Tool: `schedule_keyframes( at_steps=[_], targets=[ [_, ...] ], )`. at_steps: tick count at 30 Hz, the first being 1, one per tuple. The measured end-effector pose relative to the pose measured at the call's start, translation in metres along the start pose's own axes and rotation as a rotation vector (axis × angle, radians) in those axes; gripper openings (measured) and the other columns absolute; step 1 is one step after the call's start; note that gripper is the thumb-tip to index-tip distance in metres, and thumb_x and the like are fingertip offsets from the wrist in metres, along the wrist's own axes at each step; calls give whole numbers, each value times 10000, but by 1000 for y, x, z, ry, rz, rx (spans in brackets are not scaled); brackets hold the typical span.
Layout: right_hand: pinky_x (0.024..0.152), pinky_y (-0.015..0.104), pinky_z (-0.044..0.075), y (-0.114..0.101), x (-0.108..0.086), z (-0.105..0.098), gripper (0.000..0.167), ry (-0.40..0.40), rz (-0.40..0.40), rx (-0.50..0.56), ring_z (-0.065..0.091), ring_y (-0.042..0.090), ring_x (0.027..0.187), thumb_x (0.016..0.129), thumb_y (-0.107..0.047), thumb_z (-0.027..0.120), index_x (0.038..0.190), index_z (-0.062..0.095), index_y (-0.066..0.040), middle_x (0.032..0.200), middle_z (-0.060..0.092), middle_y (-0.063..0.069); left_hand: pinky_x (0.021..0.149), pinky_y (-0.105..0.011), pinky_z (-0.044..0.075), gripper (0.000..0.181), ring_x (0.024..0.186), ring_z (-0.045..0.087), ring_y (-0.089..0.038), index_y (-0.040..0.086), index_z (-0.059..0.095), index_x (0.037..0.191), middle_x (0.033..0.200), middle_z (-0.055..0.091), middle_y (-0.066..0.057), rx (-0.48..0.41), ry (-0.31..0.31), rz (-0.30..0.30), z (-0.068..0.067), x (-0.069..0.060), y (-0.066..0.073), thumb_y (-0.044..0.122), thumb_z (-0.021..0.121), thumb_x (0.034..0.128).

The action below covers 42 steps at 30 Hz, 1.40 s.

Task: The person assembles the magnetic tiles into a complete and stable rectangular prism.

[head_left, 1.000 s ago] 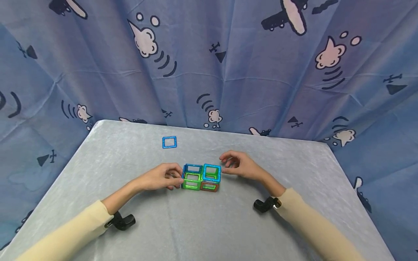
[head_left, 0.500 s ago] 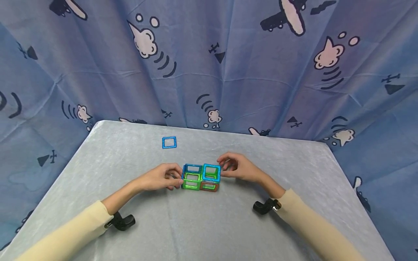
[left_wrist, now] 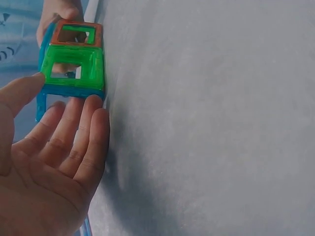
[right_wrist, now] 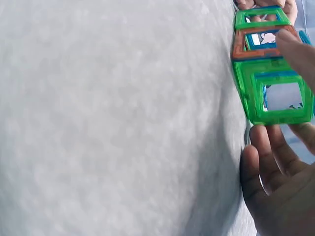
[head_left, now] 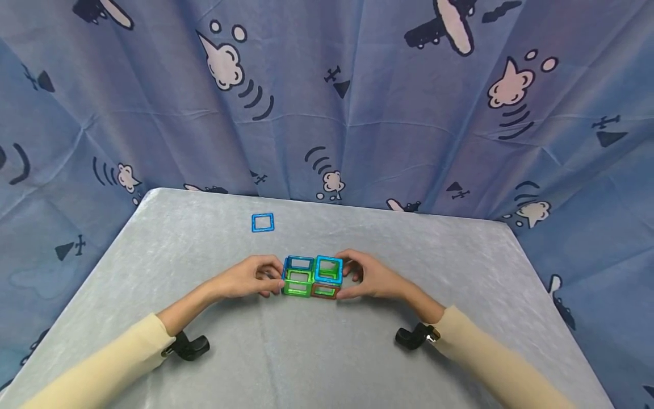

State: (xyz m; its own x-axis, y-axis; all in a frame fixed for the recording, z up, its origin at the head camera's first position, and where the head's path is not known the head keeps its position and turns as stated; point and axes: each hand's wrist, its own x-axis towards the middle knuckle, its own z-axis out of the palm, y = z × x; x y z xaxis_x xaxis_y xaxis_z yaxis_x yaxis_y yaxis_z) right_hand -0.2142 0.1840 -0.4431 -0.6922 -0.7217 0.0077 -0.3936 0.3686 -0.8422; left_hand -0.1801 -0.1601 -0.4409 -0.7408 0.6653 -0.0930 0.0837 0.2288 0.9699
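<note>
Two joined cubes of magnetic tiles (head_left: 313,277) sit on the table between both hands. In the head view, a light-blue tile (head_left: 328,280) tops the right cube, with a red-brown tile (left_wrist: 98,34) in front; the left cube shows green and blue frames. My left hand (head_left: 255,276) holds the left end, thumb at the front corner of a green tile (left_wrist: 74,50) and fingertips against the blue side. At the other end my right hand (head_left: 373,276) grips the right cube, its thumb on the red-brown front and fingers at the green end tile (right_wrist: 280,118).
A loose blue square tile (head_left: 263,229) lies flat farther back on the grey-covered table (head_left: 306,352). Behind the table's far edge hangs a blue patterned curtain (head_left: 286,91). Each wrist carries a black camera (head_left: 191,347).
My right hand has come in from the right and closed around the right cube, thumb now at its front. The left hand keeps its place at the left end.
</note>
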Motion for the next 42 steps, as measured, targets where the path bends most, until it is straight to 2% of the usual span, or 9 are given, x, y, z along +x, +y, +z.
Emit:
schedule_keyframes(
  at_steps=[7, 13, 17, 22, 24, 27, 31, 36, 42],
  targets=[
    [775, 358, 504, -4, -3, 7, 710, 31, 2, -63, 576, 277, 948, 796, -267, 908, 1381, 561, -64, 1071, 609, 20, 739, -452, 592, 282, 878, 680, -365, -77, 575, 1193, 1053, 674, -149, 28, -11, 23, -3, -3, 2, 92, 676, 991],
    [775, 355, 496, -4, -4, 8, 700, 36, 14, -67, 584, 246, 951, 796, -270, 908, 1378, 568, -79, 1093, 617, 17, 751, -447, 591, 321, 965, 697, -326, -68, 577, 1216, 1126, 670, -196, 98, -16, 72, -19, -2, 3, 94, 706, 971],
    [770, 353, 498, -2, -4, 8, 702, 32, 9, -69, 589, 233, 943, 795, -271, 909, 1379, 568, -81, 1102, 624, 13, 741, -437, 594, 333, 972, 698, -308, -80, 572, 1217, 1133, 665, -229, 172, 40, 70, -38, 3, 3, 83, 715, 964],
    [777, 352, 501, -1, -4, 8, 694, 31, 15, -65, 590, 235, 948, 800, -267, 905, 1376, 568, -79, 1101, 624, 8, 772, -375, 591, 321, 946, 694, -297, -68, 598, 1188, 1095, 670, -194, 373, 174, 67, -63, 17, 0, 53, 748, 932],
    [784, 355, 502, -1, -3, 8, 694, 29, 20, -63, 590, 233, 956, 801, -271, 904, 1377, 568, -79, 1104, 622, 3, 799, -384, 581, 320, 940, 687, -291, -46, 622, 1179, 1089, 668, -183, 462, 225, 52, -73, 23, -1, 51, 769, 912],
    [790, 357, 505, -1, -2, 7, 692, 25, 25, -65, 590, 232, 966, 804, -282, 902, 1374, 569, -77, 1106, 620, -5, 835, -435, 562, 342, 946, 675, -306, -25, 650, 1179, 1098, 663, -192, 542, 271, 20, -84, 31, -5, 66, 799, 885],
    [783, 364, 505, -2, -1, 7, 680, 22, 19, -62, 589, 246, 957, 811, -277, 897, 1369, 571, -67, 1097, 621, -1, 839, -467, 545, 368, 931, 666, -304, 0, 683, 1169, 1103, 663, -189, 577, 296, -11, -92, 39, -10, 105, 839, 853],
    [782, 405, 497, -2, -1, 7, 664, 23, 12, -50, 584, 272, 958, 812, -251, 897, 1363, 576, -66, 1092, 623, 24, 769, -410, 514, 340, 843, 612, -247, 13, 710, 1110, 1005, 653, -144, 608, 315, -23, -97, 45, -18, 126, 864, 829],
    [777, 343, 489, -2, -1, 7, 669, 15, 18, -71, 574, 241, 966, 811, -280, 897, 1365, 573, -91, 1090, 610, -11, 694, -365, 455, 220, 758, 540, -210, 44, 734, 1017, 900, 615, -100, 639, 355, -45, -100, 49, -25, 114, 845, 841]
  ],
)
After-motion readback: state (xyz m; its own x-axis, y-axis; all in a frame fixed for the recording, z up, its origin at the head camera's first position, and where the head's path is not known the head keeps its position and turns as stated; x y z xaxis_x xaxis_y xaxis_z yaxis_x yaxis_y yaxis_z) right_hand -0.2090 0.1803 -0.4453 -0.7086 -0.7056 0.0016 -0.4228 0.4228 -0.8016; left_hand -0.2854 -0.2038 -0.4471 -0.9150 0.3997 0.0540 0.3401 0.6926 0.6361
